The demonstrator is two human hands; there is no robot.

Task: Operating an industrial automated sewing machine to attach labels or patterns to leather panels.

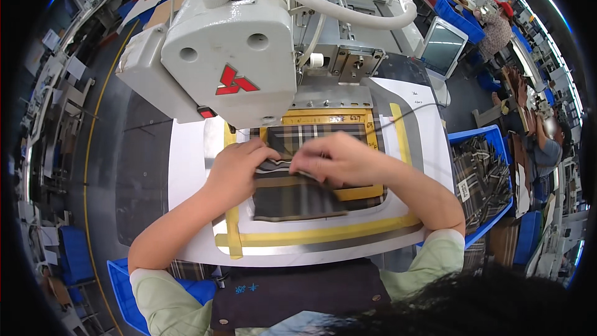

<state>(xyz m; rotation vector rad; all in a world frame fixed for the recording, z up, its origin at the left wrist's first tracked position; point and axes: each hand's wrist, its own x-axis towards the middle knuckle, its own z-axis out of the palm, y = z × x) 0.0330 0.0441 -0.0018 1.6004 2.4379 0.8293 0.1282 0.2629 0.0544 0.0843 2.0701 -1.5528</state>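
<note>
Left hand [244, 160] pinches plaid fabric [298, 204] in front of sewing machine [230, 50]; right hand [339, 158] blurred, grip unclear; uneven tugging could crease it.

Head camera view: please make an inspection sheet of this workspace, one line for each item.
Surface: white sheet with yellow tape strips.
Job's things: plaid fabric at a yellow frame, before the white machine head.
Clutter: blue bin at right, filled with plaid pieces.
Hands: left hand touches the fabric; right hand is over it, blurred, contact unclear.
Cables: thick white hose above; thin dark cable at right.
Surroundings: screen, co-workers at upper right.
</note>
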